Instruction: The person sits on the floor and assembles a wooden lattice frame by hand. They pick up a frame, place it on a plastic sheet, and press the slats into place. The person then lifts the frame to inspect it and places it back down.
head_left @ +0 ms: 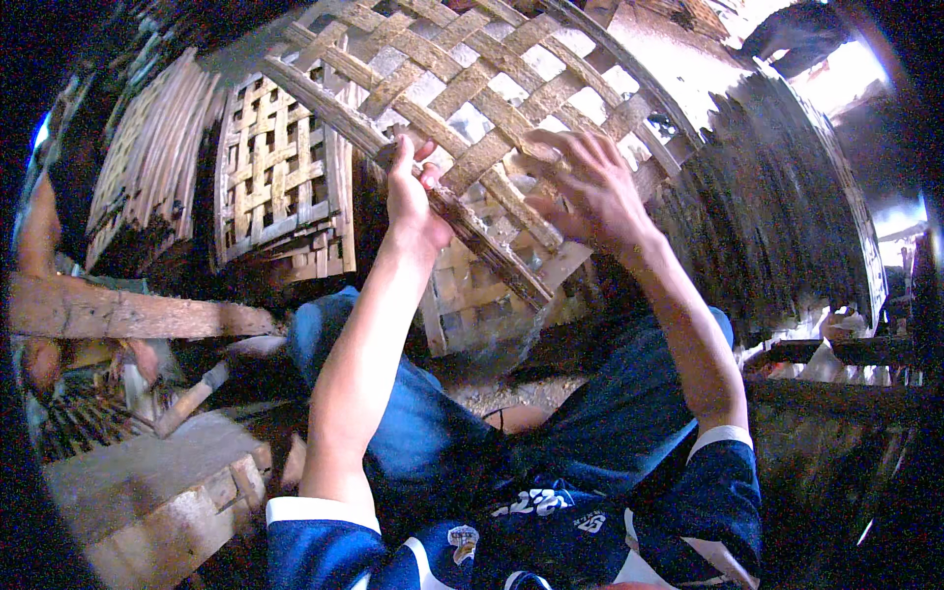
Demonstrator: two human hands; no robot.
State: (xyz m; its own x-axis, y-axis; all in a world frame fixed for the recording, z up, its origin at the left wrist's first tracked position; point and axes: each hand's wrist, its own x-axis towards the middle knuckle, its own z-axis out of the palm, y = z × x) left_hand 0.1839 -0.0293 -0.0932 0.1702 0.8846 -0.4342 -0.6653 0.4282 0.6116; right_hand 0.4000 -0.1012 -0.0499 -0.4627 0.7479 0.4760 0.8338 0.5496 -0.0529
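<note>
One lattice (497,113) slants ahead of the grip: I have the left hand (417,205) clasping its rail (492,248); whether the right hand (595,192), over the lattice's near end, holds, I cannot tell. Panels (278,163) stand leftward, a block (187,521) lower left, a dark stack (777,197) right.

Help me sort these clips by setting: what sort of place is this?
Probably a small workshop for woven panels. The left hand grips a woven lattice panel, stacked panels of a similar kind stand at left, and a heavy wooden block sits nearby.
</note>
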